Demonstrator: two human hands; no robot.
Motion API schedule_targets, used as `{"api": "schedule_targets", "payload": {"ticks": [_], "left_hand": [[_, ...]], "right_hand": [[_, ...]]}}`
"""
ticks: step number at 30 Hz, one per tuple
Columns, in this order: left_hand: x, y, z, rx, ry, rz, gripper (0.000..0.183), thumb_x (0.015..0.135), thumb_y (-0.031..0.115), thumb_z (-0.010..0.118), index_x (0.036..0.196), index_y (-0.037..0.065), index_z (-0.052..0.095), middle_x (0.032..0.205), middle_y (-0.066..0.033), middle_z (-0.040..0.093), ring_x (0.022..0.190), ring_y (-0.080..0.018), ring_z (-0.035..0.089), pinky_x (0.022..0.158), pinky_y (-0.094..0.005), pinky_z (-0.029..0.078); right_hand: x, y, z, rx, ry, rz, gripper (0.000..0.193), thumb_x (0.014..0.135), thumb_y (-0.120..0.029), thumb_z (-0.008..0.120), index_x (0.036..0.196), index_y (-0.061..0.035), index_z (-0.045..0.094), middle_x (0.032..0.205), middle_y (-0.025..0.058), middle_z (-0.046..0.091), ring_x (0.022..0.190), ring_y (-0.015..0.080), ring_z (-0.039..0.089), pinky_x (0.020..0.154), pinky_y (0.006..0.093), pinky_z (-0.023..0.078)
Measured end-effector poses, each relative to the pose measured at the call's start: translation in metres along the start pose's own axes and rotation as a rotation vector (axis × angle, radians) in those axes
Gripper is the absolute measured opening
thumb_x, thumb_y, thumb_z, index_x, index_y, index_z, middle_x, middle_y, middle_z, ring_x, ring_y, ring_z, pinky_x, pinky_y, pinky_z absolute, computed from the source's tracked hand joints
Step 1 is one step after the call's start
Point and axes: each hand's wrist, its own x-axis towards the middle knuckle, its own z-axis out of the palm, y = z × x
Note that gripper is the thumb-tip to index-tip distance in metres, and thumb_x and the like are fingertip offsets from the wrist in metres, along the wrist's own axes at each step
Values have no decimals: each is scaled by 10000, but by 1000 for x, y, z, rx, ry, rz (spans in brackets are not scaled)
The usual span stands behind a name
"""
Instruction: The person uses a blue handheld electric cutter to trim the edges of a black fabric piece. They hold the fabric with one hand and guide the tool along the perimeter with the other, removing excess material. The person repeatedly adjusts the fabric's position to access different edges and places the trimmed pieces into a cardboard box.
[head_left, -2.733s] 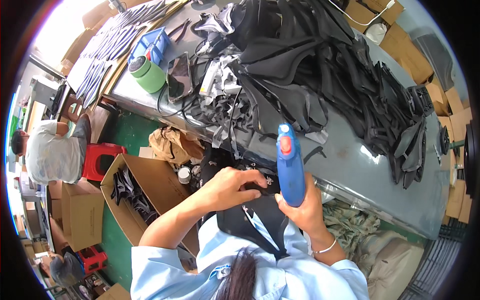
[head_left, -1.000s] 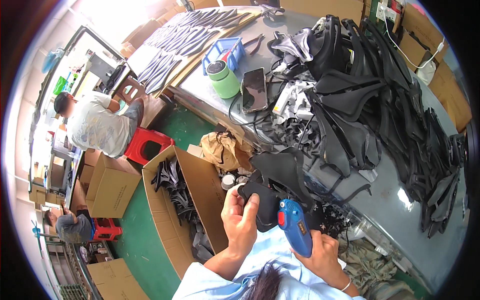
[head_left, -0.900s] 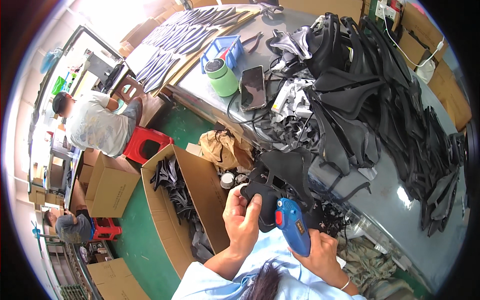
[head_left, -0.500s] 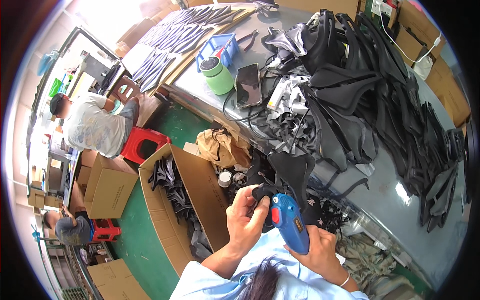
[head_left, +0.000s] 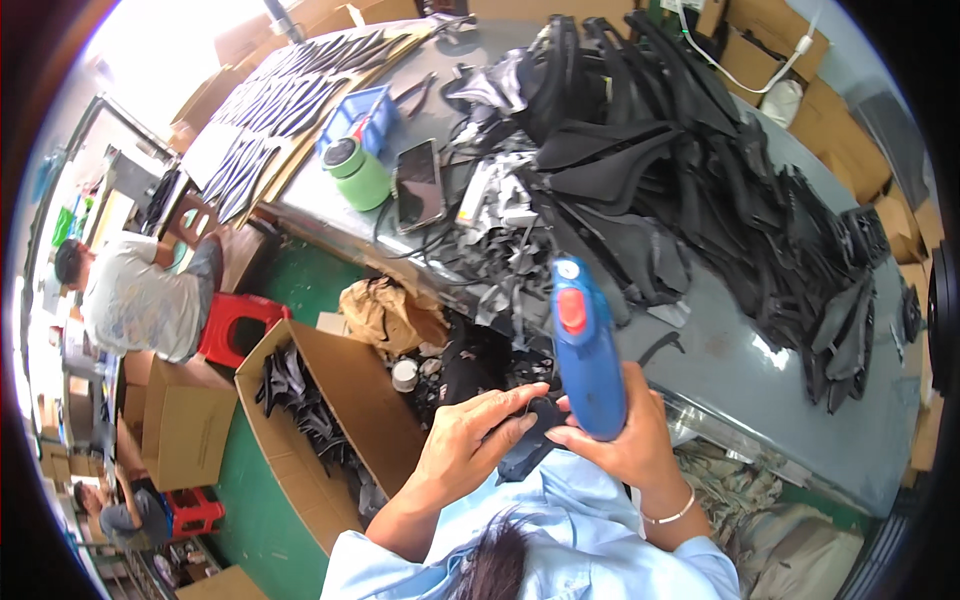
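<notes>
My right hand (head_left: 632, 445) is wrapped round a blue handheld power tool (head_left: 590, 365) with a red button, its nose pointing up and away from me. Low in front of my light-blue shirt, my left hand (head_left: 462, 445) pinches a black, curved soft-looking piece (head_left: 530, 440). Some right fingertips reach toward that piece too; whether they press on it I cannot tell. Most of the piece is hidden by my fingers. Beyond the tool, a heap of black shaped covers (head_left: 620, 170) spreads over the grey table (head_left: 740, 345), with black and grey scraps (head_left: 500, 245) beside it.
A phone (head_left: 418, 185), a green jar (head_left: 357, 178) and a blue bin (head_left: 368, 115) stand on the table's left part. Left of me is an open cardboard box (head_left: 360, 385) of dark pieces. Two people sit farther left, one on a red stool (head_left: 240, 325).
The blue tool has swung upright, off the black piece. My left hand has brought the piece down toward my shirt, and its wide flap no longer shows. The view has turned right.
</notes>
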Motion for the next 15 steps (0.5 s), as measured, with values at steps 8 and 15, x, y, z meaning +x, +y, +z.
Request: {"api": "schedule_targets", "payload": {"ticks": [8,15], "left_hand": [[-15,-7,37,-338,421,658,187,797,32,616,953,-70,634,963,-157,657,858,-270,648,763,-343,517],[-15,-18,97,-1003,233,-208,490,921,411,507,1241,45,442,1182,-75,530,1078,-203,514,997,-372,365]], "right_hand": [[13,-1,-14,171,143,21,453,698,-157,761,1028,-6,489,766,96,617,676,170,618,658,303,493],[18,-16,-15,320,41,-25,479,689,-201,792,1015,-20,491,789,65,596,702,118,563,687,281,477]]}}
